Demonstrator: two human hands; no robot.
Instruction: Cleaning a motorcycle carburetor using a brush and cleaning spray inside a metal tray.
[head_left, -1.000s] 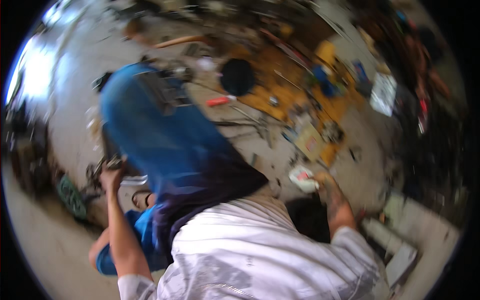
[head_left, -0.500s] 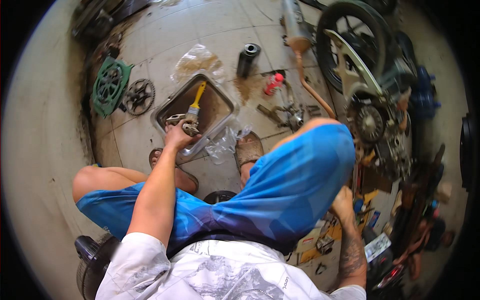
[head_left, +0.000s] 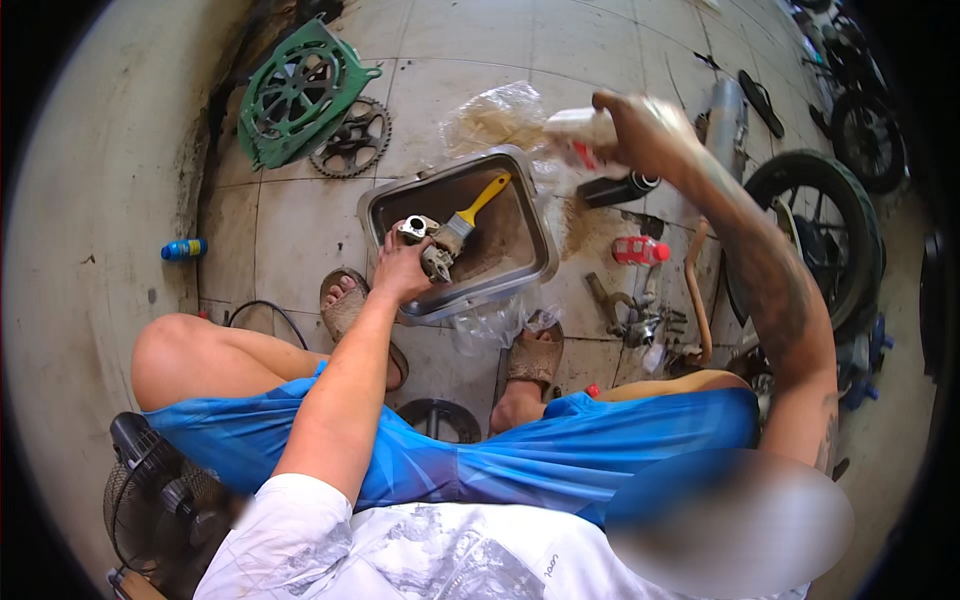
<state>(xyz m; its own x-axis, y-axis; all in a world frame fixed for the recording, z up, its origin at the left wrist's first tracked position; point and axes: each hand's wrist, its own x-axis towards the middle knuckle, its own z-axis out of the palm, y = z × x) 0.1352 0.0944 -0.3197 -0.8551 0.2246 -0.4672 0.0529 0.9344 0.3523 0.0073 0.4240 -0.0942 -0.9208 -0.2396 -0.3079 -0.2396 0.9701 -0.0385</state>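
My left hand (head_left: 402, 268) grips a small metal engine part (head_left: 425, 244) at the near edge of a metal tray (head_left: 520, 215) holding dirty brown liquid. A yellow-handled brush (head_left: 472, 212) lies in the tray beside the part. My right hand (head_left: 645, 128) is raised over the tray's far right corner and holds a white bottle (head_left: 580, 128) with a red mark, tipped sideways toward the tray. I sit with blue shorts on and both sandalled feet (head_left: 345, 305) just short of the tray.
A green sprocket guard (head_left: 300, 92) and a black sprocket (head_left: 350, 140) lie far left on the tiled floor. A small blue bottle (head_left: 183, 248), a red bottle (head_left: 640, 250), a black canister (head_left: 618, 188), loose metal parts (head_left: 640, 320), a wheel (head_left: 815, 235) and a fan (head_left: 155, 490) surround me.
My right arm has come up from low at my right side and now holds the white bottle over the tray. My left hand stays on the part at the tray.
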